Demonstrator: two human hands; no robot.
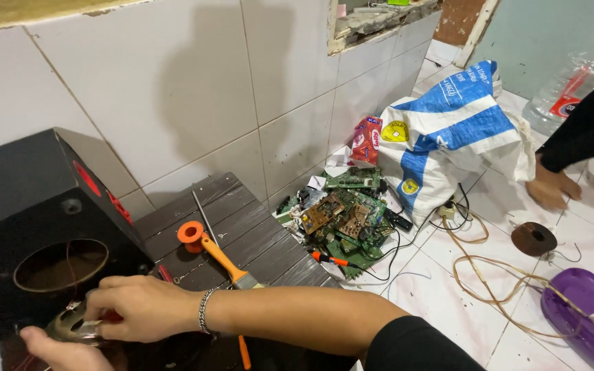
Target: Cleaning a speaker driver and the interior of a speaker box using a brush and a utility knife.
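Note:
My right hand [140, 307], a chain bracelet on its wrist, reaches across to the left and grips the top of a small round metal speaker driver [70, 324]. My left hand [55, 352] supports the same driver from below at the bottom left edge. Something red shows under my right fingers. The driver sits just in front of a black speaker box [29, 199] with a round hole [60, 264] in its face. Thin red wire runs inside the hole.
A dark slatted board [256, 233] carries an orange-handled brush [223, 260], an orange tape roll [190, 232] and a thin metal rod [204, 214]. Nearby lie circuit boards [342, 220], a blue-white sack [448, 130], tangled wires [496, 275], a purple lid [586, 309], a brown coil [534, 239]. Another person's hand [551, 189] rests on the floor.

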